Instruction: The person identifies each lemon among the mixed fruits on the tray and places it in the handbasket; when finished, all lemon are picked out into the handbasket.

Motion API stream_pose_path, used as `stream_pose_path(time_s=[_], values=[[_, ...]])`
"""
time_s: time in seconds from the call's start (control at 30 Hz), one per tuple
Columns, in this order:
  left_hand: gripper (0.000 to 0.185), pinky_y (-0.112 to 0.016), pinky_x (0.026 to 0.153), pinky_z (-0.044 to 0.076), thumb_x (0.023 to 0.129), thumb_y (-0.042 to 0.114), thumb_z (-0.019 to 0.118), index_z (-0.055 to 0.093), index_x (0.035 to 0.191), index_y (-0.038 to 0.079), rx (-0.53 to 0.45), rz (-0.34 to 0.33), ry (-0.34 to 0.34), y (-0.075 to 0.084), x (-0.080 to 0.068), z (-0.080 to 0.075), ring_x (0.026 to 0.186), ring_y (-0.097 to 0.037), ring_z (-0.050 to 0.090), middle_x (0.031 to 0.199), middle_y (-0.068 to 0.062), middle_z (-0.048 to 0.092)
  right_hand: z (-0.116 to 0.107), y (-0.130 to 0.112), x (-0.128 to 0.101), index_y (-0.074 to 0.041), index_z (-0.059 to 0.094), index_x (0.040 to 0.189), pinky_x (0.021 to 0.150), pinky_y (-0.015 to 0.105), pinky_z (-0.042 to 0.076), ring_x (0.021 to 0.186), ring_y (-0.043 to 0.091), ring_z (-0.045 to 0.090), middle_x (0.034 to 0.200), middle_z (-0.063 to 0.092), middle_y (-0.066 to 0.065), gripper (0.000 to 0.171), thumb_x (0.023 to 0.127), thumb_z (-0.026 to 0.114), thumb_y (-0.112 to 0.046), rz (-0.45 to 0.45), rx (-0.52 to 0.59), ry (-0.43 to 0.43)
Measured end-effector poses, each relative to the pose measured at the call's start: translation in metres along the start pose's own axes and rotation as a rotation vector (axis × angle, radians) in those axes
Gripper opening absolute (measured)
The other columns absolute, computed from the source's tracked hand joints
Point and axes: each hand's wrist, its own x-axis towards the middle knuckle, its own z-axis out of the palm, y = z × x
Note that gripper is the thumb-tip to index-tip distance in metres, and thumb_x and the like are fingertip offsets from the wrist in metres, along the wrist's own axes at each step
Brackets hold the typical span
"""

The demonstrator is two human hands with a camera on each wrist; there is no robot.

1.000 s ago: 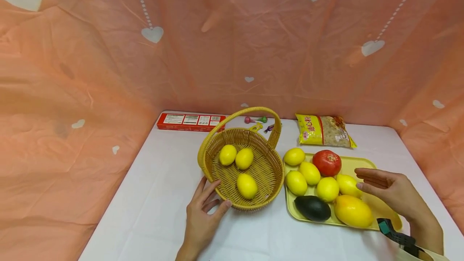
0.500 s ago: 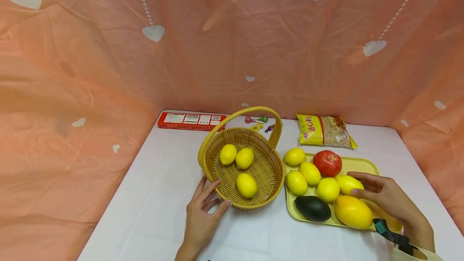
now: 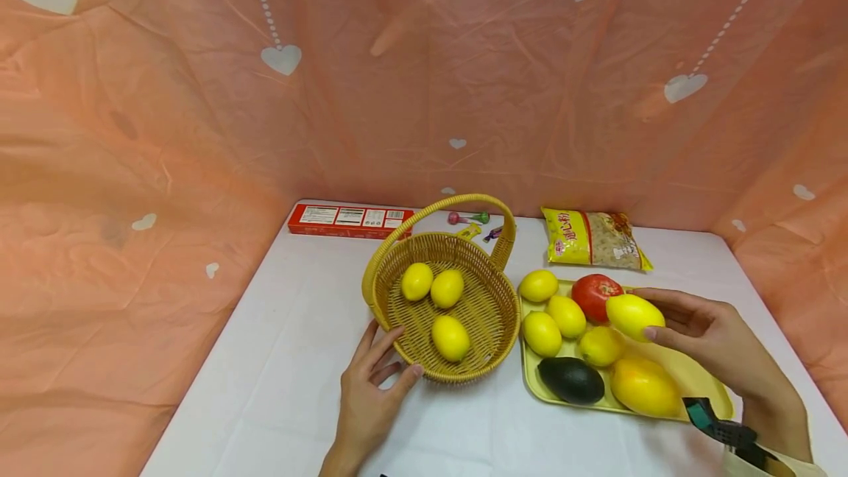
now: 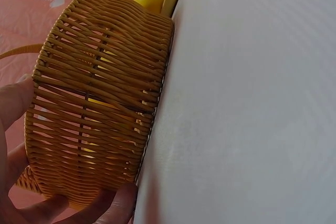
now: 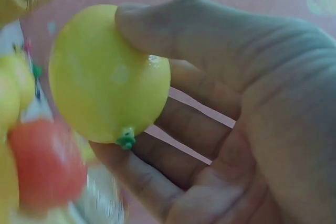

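- A lemon is gripped by the right hand, between thumb and fingers, up over the yellow tray.
- The lemon should be held snugly but not squeezed; its smooth, shiny skin may slip.
- It should be lifted clear of the bumpy red fruit close by, so nothing gets knocked.
- The side of the wicker basket is held by the left hand; it is best kept still, as it looks light.
- The basket is round and woven, with a tall, curved handle.
- A dark, egg-shaped avocado is held by the flat, low-walled tray.
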Motion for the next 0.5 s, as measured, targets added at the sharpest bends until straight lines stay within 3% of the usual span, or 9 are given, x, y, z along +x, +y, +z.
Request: stream_pose_path(time_s=[0.23, 0.4, 0.5], values=[[0.063, -0.041, 0.1, 0.067, 0.091, 0.01, 0.091, 0.067, 0.149, 0.005, 0.007, -0.003, 0.001, 0.0, 0.0, 0.0, 0.138, -0.042, 0.066, 0.176, -0.03, 0.026, 0.023, -0.038, 0.03, -0.007, 0.071, 0.144, 0.097, 0.015, 0.062, 0.117, 0.004, 0.074, 0.138, 0.076, -0.009, 0.052, 0.095, 0.079, 0.008, -0.202, 0.037, -0.118], [0.063, -0.042, 0.099, 0.067, 0.091, 0.009, 0.091, 0.067, 0.149, 0.004, 0.015, -0.003, 0.004, 0.0, 0.0, 0.0, 0.137, -0.043, 0.066, 0.176, -0.03, 0.026, 0.052, -0.05, 0.049, -0.004, 0.07, 0.144, 0.09, 0.029, 0.07, 0.11, 0.014, 0.077, 0.14, 0.075, -0.003, 0.051, 0.096, 0.078, 0.01, -0.236, 0.205, -0.244], [0.062, -0.041, 0.099, 0.067, 0.091, 0.007, 0.09, 0.067, 0.149, 0.005, 0.015, -0.013, 0.009, 0.001, 0.0, 0.001, 0.138, -0.042, 0.065, 0.176, -0.03, 0.026, 0.071, -0.054, 0.057, -0.005, 0.071, 0.143, 0.09, 0.029, 0.07, 0.107, 0.015, 0.077, 0.137, 0.076, -0.002, 0.048, 0.097, 0.079, 0.005, -0.248, 0.23, -0.308]])
